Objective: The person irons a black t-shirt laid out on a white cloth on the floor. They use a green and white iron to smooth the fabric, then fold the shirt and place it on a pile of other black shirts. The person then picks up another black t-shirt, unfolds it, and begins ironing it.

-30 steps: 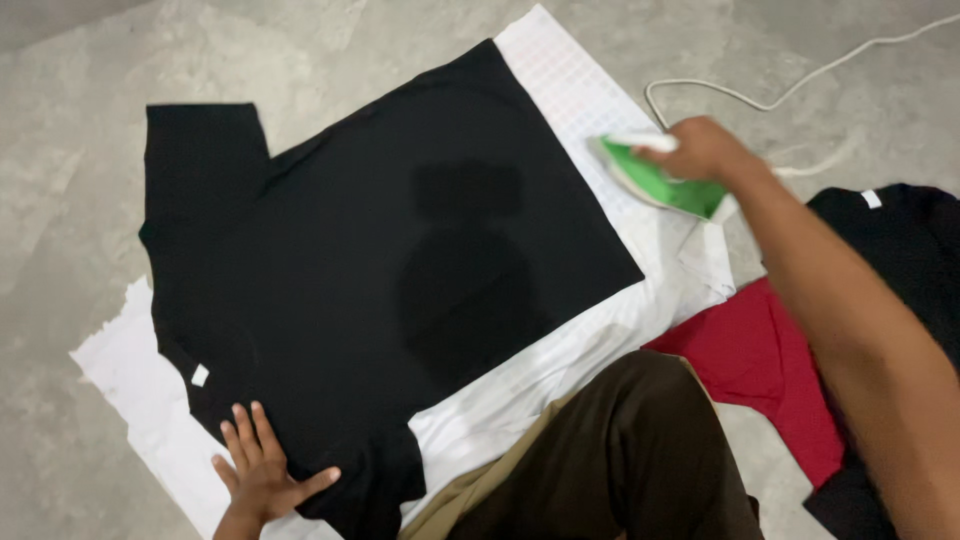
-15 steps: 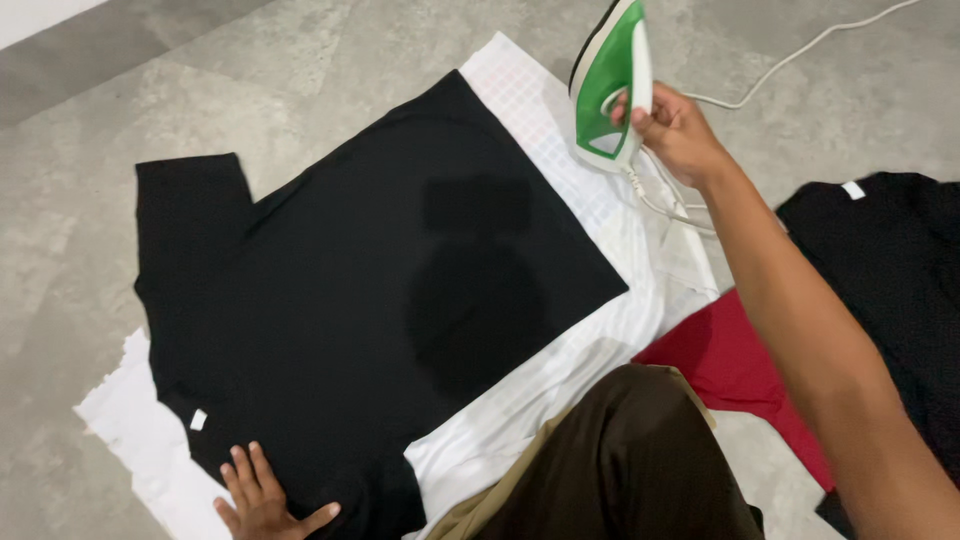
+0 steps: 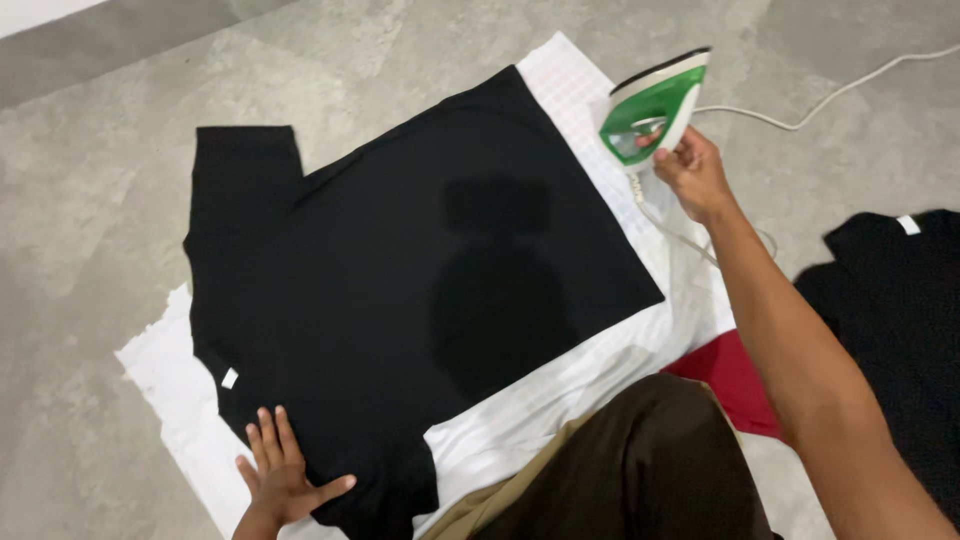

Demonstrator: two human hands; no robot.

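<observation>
grey stone floor (image 3: 120,200) – white cloth (image 3: 590,90) under black shirt (image 3: 400,270)

A black T-shirt (image 3: 400,290) lies flat on a white cloth (image 3: 600,380) on the grey floor (image 3: 100,200). The left hand (image 3: 280,480) presses its near edge. The right hand (image 3: 692,175) grips a green-and-white iron (image 3: 655,105) above the cloth's far corner.

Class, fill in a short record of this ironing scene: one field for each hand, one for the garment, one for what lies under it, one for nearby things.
Left hand: flat on the black T-shirt's lower edge
Right hand: holds a green and white iron, lifted and tilted
Garment: black T-shirt, spread flat
Underlay: white cloth on grey floor
Nearby: red cloth, second black garment, white cord
</observation>
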